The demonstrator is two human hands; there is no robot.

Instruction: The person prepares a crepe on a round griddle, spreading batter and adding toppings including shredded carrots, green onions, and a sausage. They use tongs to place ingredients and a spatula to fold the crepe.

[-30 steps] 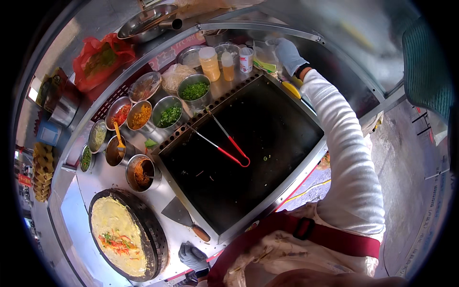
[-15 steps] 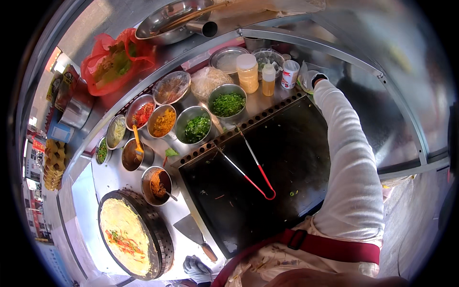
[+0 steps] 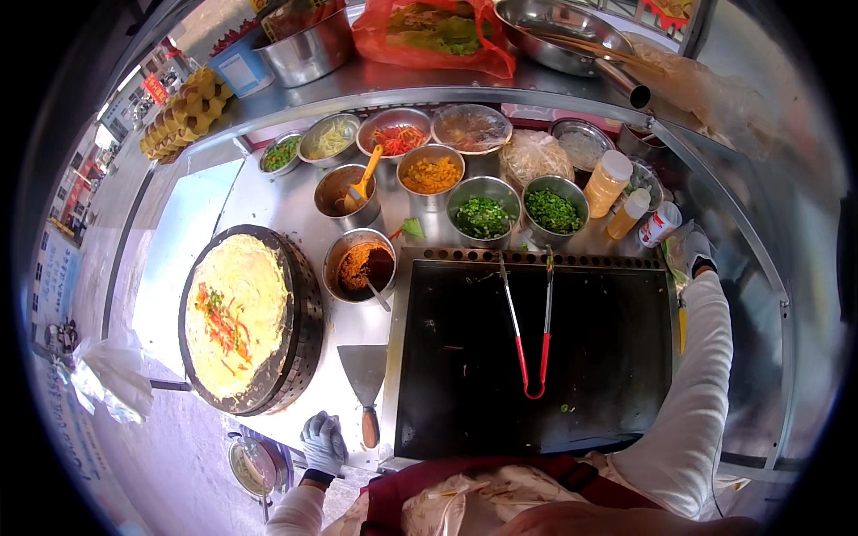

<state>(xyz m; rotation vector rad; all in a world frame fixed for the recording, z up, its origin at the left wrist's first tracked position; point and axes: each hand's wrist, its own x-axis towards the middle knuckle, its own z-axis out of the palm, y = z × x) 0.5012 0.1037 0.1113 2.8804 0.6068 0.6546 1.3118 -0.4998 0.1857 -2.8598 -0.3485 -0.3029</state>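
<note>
My left hand [image 3: 323, 442], in a pale grey glove, rests on the counter's near edge with loosely bent fingers and nothing in it. Beside it lies a scraper with a wooden handle [image 3: 368, 424]. My right arm stretches to the far right corner of the griddle [image 3: 474, 357]. There my right hand [image 3: 693, 247], also gloved, is at a clear plastic bag with something pale green [image 3: 677, 259]; its fingers are mostly hidden. Red-handled tongs [image 3: 534, 380] lie across the griddle's far edge. Left of the scraper, a round hotplate holds a yellow crepe [image 3: 255, 313] topped with red and green shreds.
Behind the griddle stand steel bowls of chopped greens [image 3: 552, 211], orange bits [image 3: 431, 174] and red shreds [image 3: 398, 140]. A sauce pot [image 3: 359, 265] with a spoon stands nearer. Bottles [image 3: 608, 183] and a white can [image 3: 660, 224] stand near my right hand. A metal shelf [image 3: 429, 87] crosses above.
My view has swung left, bringing the whole hotplate and more of my left hand into sight. My right arm remains outstretched, its hand still beside the bag. The tongs lie where they were.
</note>
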